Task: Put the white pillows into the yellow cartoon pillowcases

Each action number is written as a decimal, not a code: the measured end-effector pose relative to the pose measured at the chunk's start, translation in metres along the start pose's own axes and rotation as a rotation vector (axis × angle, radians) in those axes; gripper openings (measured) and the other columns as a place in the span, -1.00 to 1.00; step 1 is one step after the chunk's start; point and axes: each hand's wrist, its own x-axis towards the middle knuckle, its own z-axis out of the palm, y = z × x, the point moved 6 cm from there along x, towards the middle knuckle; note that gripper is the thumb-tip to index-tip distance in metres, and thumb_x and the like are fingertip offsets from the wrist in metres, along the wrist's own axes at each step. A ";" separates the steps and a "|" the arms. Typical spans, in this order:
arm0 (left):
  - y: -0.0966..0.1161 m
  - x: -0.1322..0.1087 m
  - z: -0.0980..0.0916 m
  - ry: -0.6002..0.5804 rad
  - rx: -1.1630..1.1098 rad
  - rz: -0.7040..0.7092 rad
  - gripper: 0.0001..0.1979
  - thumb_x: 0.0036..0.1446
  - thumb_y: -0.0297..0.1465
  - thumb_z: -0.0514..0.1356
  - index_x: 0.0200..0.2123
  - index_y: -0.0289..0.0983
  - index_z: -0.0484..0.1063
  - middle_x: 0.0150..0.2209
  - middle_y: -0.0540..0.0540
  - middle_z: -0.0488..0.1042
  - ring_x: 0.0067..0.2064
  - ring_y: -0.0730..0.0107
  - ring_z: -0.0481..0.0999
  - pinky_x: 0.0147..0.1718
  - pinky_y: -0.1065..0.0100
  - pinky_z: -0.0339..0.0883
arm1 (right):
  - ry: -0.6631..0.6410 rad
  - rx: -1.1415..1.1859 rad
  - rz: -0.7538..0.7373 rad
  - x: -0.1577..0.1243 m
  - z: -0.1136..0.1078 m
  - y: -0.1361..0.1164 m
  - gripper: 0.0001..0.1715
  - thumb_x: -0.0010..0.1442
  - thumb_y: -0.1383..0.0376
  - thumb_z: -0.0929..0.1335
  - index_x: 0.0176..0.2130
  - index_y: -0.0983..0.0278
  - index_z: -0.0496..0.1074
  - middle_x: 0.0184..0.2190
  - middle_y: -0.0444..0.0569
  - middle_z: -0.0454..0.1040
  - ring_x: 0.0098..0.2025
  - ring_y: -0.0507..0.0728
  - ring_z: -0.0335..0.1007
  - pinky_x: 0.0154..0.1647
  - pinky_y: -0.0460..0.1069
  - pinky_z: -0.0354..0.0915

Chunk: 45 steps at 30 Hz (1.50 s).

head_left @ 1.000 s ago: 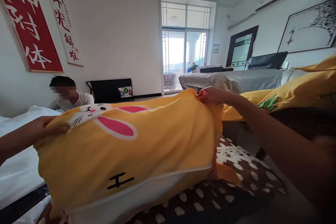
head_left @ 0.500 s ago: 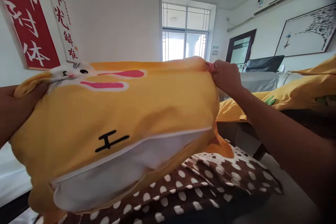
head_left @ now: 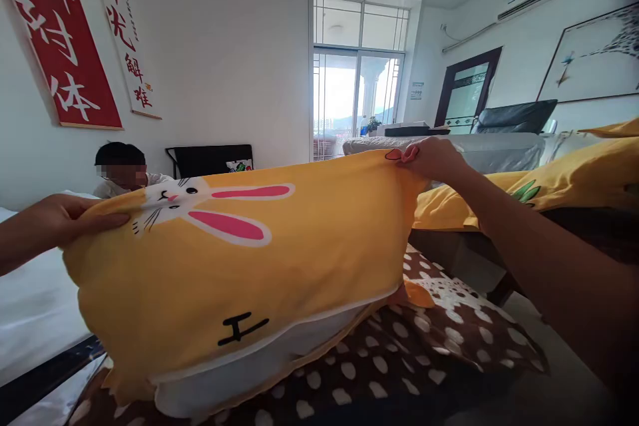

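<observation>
A yellow pillowcase [head_left: 319,233] with a white rabbit print and a black mark hangs stretched between my hands. My left hand [head_left: 82,218] pinches its upper left corner, thumb in front, beside the rabbit's face. At the upper right corner my right hand [head_left: 433,158] is closed on the cloth, where a small pink patch shows at the fingertips. Along the lower edge the pillowcase gapes, and its white inner side [head_left: 239,379] shows. Beneath it lies a brown cloth with white spots [head_left: 399,353], partly covered by the pillowcase.
More yellow fabric [head_left: 589,176] with a green leaf print lies at the right. A plastic-covered sofa [head_left: 499,146] stands behind it. At the back left a person [head_left: 120,163] is near a black chair [head_left: 212,161]. White plastic-like sheeting [head_left: 34,306] covers a surface at the left.
Both hands have lowered the pillowcase, and it has shifted slightly right in view. Its opening has narrowed. The person and black chair behind it have come into sight.
</observation>
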 end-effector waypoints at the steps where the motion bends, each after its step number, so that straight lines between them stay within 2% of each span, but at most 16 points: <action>1: 0.004 0.001 0.004 -0.043 0.035 -0.031 -0.33 -0.26 0.13 0.19 -0.20 -0.27 0.51 -0.39 -0.03 0.57 -0.32 0.19 0.53 -0.37 0.29 0.40 | 0.003 -0.019 0.008 -0.002 0.005 0.000 -0.68 0.04 0.08 0.36 -0.44 0.30 0.46 -0.44 0.13 0.42 -0.35 0.20 0.29 -0.34 0.06 0.09; 3: 0.023 0.002 0.009 0.015 0.230 0.005 -0.39 -0.10 0.09 0.09 -0.13 -0.23 0.47 -0.28 -0.04 0.54 -0.21 0.19 0.49 -0.24 0.27 0.34 | 0.060 -0.070 0.006 -0.007 0.011 -0.006 -0.64 0.13 0.11 0.30 -0.32 0.36 0.47 -0.35 0.24 0.44 -0.24 0.30 0.31 -0.27 0.12 0.10; 7: 0.069 -0.015 0.021 0.533 0.594 0.291 -0.44 0.15 -0.10 -0.17 -0.09 -0.33 0.43 -0.08 -0.26 0.43 -0.03 0.01 0.40 -0.14 0.09 0.26 | 0.358 -0.022 -0.048 -0.039 0.012 -0.045 -0.53 0.19 0.21 0.22 0.03 0.41 0.30 0.04 0.36 0.29 0.05 0.42 0.18 -0.05 0.22 0.07; 10: 0.086 -0.049 0.049 0.776 0.490 0.567 -0.54 0.20 -0.21 -0.12 -0.10 -0.39 0.40 -0.06 -0.32 0.41 0.02 0.02 0.37 -0.04 0.08 0.22 | 0.399 0.144 -0.359 -0.087 0.028 -0.098 -0.59 0.27 0.20 0.16 0.03 0.32 0.30 0.07 0.23 0.29 0.08 0.31 0.17 0.04 0.17 0.04; 14: 0.088 -0.087 0.120 0.460 0.289 0.997 -0.75 0.21 -0.33 -0.01 -0.15 -0.25 0.40 -0.11 -0.18 0.46 -0.07 0.23 0.42 -0.05 0.24 0.21 | 0.057 0.297 -0.894 -0.153 0.086 -0.158 -0.65 0.32 0.18 0.13 -0.11 0.26 0.38 -0.07 0.10 0.41 -0.05 0.20 0.27 0.01 0.09 0.11; 18: 0.067 -0.076 0.189 0.064 0.250 0.887 -0.65 0.21 -0.19 -0.02 -0.05 -0.19 0.38 -0.02 -0.15 0.43 0.00 0.15 0.37 -0.01 0.19 0.17 | -0.191 0.356 -0.725 -0.146 0.150 -0.156 -0.61 0.34 0.11 0.12 -0.12 0.27 0.37 -0.14 0.06 0.41 -0.09 0.16 0.28 -0.02 0.06 0.13; 22: 0.042 -0.034 0.214 -0.129 0.110 0.630 -0.55 0.23 -0.11 -0.15 -0.43 -0.26 0.36 -0.36 -0.12 0.46 -0.25 0.23 0.41 -0.20 0.25 0.24 | -0.327 0.304 -0.546 -0.116 0.189 -0.145 -0.55 0.33 0.08 0.11 -0.33 0.29 0.37 -0.29 0.02 0.43 -0.21 0.11 0.32 -0.19 -0.03 0.15; 26: 0.027 -0.012 0.209 -0.132 0.040 0.536 -0.58 0.22 -0.09 -0.13 -0.37 -0.25 0.34 -0.39 -0.06 0.45 -0.33 0.30 0.42 -0.30 0.33 0.26 | -0.386 0.240 -0.511 -0.108 0.203 -0.138 -0.50 0.27 -0.02 0.17 -0.41 0.28 0.36 -0.38 -0.02 0.47 -0.33 0.09 0.34 -0.35 -0.06 0.09; 30: 0.032 -0.024 0.208 -0.042 0.034 0.661 -0.65 0.17 -0.09 0.00 -0.25 -0.23 0.37 -0.13 -0.12 0.43 -0.07 0.21 0.38 -0.04 0.27 0.18 | -0.405 0.158 -0.477 -0.098 0.205 -0.132 -0.44 0.25 -0.06 0.16 -0.45 0.28 0.40 -0.44 0.00 0.49 -0.38 0.10 0.34 -0.40 -0.06 0.03; 32: 0.039 -0.032 0.217 -0.108 0.078 0.741 -0.65 0.18 -0.10 -0.01 -0.35 -0.24 0.37 -0.17 -0.12 0.43 -0.08 0.20 0.37 -0.05 0.25 0.17 | -0.387 0.126 -0.478 -0.085 0.191 -0.135 -0.41 0.25 -0.06 0.15 -0.48 0.29 0.42 -0.45 0.04 0.50 -0.36 0.13 0.35 -0.39 -0.04 0.02; 35: 0.044 -0.025 0.218 -0.329 0.109 0.652 -0.54 0.19 -0.03 -0.09 -0.51 -0.26 0.29 -0.43 -0.05 0.39 -0.35 0.32 0.38 -0.33 0.34 0.19 | -0.259 0.069 -0.487 -0.053 0.142 -0.143 -0.36 0.28 -0.03 0.09 -0.50 0.29 0.44 -0.46 0.07 0.50 -0.34 0.15 0.35 -0.36 -0.02 -0.01; 38: 0.052 0.004 0.174 -0.350 0.186 0.512 -0.44 0.12 0.07 -0.09 -0.62 -0.27 0.25 -0.61 0.02 0.28 -0.51 0.43 0.26 -0.49 0.39 0.06 | 0.010 -0.004 -0.485 -0.024 0.081 -0.151 -0.33 0.29 -0.01 0.06 -0.51 0.29 0.45 -0.51 0.05 0.47 -0.40 0.14 0.34 -0.37 -0.01 -0.04; 40: 0.061 0.028 0.124 -0.132 0.232 0.431 -0.41 0.09 0.08 -0.09 -0.62 -0.28 0.31 -0.67 0.04 0.20 -0.54 0.47 0.20 -0.50 0.41 0.02 | 0.138 -0.008 -0.419 -0.016 0.061 -0.153 -0.32 0.30 0.00 0.04 -0.50 0.29 0.45 -0.53 0.04 0.46 -0.41 0.13 0.33 -0.37 -0.01 -0.05; 42: 0.073 0.041 0.086 0.091 0.288 0.407 -0.40 0.09 0.07 -0.11 -0.50 -0.30 0.44 -0.61 0.01 0.31 -0.47 0.42 0.30 -0.42 0.41 0.08 | 0.070 0.030 -0.367 -0.022 0.071 -0.155 -0.31 0.31 0.01 0.02 -0.47 0.29 0.46 -0.51 0.03 0.46 -0.41 0.12 0.32 -0.38 -0.02 -0.04; 43: 0.075 0.043 0.082 0.070 0.332 0.376 -0.40 0.09 0.07 -0.11 -0.46 -0.30 0.47 -0.56 -0.01 0.36 -0.43 0.39 0.34 -0.39 0.40 0.09 | -0.050 0.048 -0.383 -0.030 0.086 -0.158 -0.32 0.31 0.01 0.02 -0.46 0.29 0.47 -0.50 0.03 0.47 -0.42 0.11 0.32 -0.39 -0.03 -0.03; 45: 0.075 0.039 0.096 -0.180 0.449 0.309 -0.43 0.05 0.09 -0.06 -0.51 -0.28 0.45 -0.54 -0.01 0.37 -0.43 0.39 0.33 -0.39 0.39 0.08 | -0.381 0.061 -0.490 -0.053 0.120 -0.166 -0.33 0.29 -0.04 0.06 -0.46 0.28 0.48 -0.48 0.03 0.48 -0.45 0.10 0.31 -0.41 -0.04 -0.01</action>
